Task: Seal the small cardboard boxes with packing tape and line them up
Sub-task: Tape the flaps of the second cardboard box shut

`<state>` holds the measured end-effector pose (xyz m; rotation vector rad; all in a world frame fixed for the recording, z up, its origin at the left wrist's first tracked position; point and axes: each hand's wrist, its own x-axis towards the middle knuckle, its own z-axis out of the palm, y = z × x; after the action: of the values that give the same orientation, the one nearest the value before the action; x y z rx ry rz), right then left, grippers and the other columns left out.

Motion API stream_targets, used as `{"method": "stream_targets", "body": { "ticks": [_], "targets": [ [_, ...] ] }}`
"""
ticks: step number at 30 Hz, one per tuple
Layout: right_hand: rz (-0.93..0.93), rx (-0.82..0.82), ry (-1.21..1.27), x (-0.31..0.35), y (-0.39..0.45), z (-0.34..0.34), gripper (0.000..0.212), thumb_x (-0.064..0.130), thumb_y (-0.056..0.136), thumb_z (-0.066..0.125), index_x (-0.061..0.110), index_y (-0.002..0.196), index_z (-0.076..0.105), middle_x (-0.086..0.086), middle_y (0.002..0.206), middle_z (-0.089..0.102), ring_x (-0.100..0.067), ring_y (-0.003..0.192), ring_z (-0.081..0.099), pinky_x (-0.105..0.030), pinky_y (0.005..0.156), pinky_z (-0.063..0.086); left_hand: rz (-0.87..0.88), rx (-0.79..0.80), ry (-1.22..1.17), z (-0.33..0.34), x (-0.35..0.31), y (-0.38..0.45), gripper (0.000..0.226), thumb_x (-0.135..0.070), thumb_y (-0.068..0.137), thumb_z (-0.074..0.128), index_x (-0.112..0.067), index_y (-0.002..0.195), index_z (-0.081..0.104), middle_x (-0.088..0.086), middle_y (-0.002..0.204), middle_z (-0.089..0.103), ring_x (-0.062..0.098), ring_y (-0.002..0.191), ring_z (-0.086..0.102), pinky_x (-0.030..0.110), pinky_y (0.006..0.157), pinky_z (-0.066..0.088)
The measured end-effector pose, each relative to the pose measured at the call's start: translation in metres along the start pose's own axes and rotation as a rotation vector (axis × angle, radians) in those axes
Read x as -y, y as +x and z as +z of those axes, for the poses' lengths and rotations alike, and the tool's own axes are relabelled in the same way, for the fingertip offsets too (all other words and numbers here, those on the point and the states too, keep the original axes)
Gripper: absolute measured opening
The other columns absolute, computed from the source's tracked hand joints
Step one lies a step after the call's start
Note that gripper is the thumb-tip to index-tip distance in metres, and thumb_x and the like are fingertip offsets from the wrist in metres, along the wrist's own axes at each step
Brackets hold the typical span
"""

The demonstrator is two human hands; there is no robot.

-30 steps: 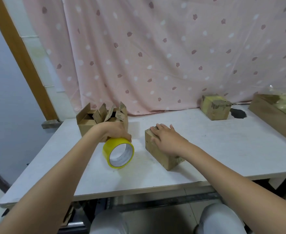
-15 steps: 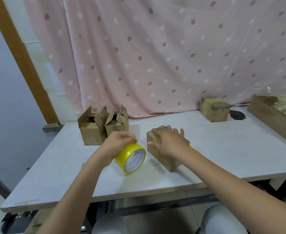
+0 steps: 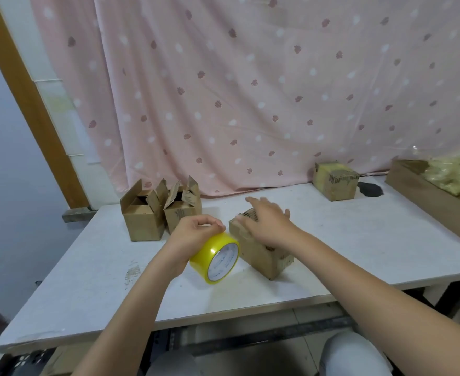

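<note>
Left hand (image 3: 193, 234) curled round yellow tape (image 3: 216, 258) on table (image 3: 359, 240), just beside closed box (image 3: 256, 251). Right hand (image 3: 269, 222) flat on box, fingers straight (blurred). Two open boxes (image 3: 159, 213) behind left, taped box (image 3: 334, 180) far right.

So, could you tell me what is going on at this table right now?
A person is taping small cardboard boxes. The left hand grips a yellow tape roll beside a closed box, which the right hand presses flat. Two open boxes wait at the back left; one taped box sits far right.
</note>
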<state>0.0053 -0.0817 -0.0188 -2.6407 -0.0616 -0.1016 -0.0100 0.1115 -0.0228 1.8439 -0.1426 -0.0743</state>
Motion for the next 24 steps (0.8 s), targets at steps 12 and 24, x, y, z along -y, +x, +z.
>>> {"method": "stream_targets", "body": {
  "ticks": [12,24],
  "targets": [
    [0.006,0.155,0.405,0.028,-0.037,-0.033,0.010,0.020,0.080,0.077,0.010,0.080,0.078,-0.011,0.075,0.074,-0.019,0.068,0.066,-0.032,0.067,0.056,0.084,0.004,0.101,0.013,-0.022,-0.015,0.015,-0.021,0.094,0.063,-0.019,0.082,0.071,-0.001,0.069,0.065,0.015,0.069,0.047,0.028,0.063,0.033],
    [0.067,0.106,0.345,0.025,-0.020,-0.039,0.015,0.009,0.084,0.068,-0.004,0.082,0.075,-0.010,0.066,0.065,-0.022,0.061,0.062,-0.036,0.073,0.059,0.056,0.183,0.122,-0.003,-0.024,-0.017,0.032,-0.036,0.088,0.074,-0.028,0.118,0.066,-0.009,0.085,0.075,0.012,0.090,0.069,0.030,0.091,0.050]
  ]
}}
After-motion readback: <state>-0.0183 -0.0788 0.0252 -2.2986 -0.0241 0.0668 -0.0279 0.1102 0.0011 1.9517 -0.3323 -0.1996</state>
